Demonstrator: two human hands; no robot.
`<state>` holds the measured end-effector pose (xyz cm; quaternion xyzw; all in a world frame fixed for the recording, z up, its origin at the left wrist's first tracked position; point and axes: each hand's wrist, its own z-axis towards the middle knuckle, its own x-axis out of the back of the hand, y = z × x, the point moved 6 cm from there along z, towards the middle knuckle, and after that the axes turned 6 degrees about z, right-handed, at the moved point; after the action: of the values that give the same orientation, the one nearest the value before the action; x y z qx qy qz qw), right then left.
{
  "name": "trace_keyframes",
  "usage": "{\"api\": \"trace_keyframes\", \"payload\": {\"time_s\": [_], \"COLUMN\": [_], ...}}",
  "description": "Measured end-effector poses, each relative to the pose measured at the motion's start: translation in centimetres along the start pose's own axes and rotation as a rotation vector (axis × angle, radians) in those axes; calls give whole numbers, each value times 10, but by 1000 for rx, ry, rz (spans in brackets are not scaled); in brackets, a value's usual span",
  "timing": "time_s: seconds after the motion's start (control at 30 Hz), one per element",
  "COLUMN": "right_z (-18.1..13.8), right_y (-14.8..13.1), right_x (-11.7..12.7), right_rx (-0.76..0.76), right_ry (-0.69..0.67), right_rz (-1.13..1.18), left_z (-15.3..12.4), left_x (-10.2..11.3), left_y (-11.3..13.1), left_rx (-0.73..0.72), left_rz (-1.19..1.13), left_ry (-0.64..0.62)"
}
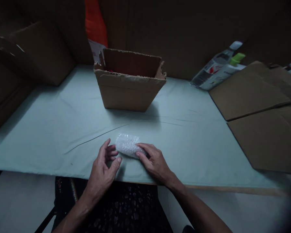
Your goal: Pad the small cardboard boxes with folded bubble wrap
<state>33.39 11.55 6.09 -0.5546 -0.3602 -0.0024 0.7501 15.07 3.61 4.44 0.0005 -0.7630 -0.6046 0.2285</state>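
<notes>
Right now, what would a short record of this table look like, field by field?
Surface: pale green sheet, creased
Left hand: open, fingers curled at the left end of the bubble-wrapped bundle
Right hand: fingers laid over the bundle's right end; grip unclear
Behind the bundle: open cardboard box, upright, top edges torn
Far right: two plastic bottles lying down, beside flat cardboard sheets

An open cardboard box stands on the pale table; bottles lie beside flat cardboard sheets at right.
</notes>
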Motion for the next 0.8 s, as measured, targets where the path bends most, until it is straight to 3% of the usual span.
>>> {"api": "trace_keyframes", "payload": {"time_s": [0.1, 0.2, 0.27, 0.33, 0.4, 0.47, 0.6, 0.7, 0.8], "right_z": [-4, -4, -1, 1, 5, 11, 24, 33, 42], "right_y": [-2, -7, -7, -4, -4, -4, -6, -7, -10], "right_x": [-8, 2, 9, 9, 11, 18, 45, 72, 100], "right_rx": [-135, -79, -70, -106, -109, -73, 64, 124, 158], "right_ry": [-156, -133, -131, -217, -258, -204, -78, 1, 84], "right_rz": [212, 246, 277, 301, 255, 197, 202, 144, 78], "left_z": [1, 6, 7, 8, 13, 24, 63, 108, 149], "left_x": [-6, -13, -17, -20, -17, -4, 35, 48, 46], "left_y": [2, 8, 12, 16, 29, 55, 129, 169, 182], "left_rx": [95, 106, 45, -47, -208, -446, -909, -1061, -1096], "left_rz": [-198, -237, -216, -148, -18, 158, 526, 731, 795], "left_ry": [-51, -107, -138, -173, -179, -96, 253, 396, 367]}}
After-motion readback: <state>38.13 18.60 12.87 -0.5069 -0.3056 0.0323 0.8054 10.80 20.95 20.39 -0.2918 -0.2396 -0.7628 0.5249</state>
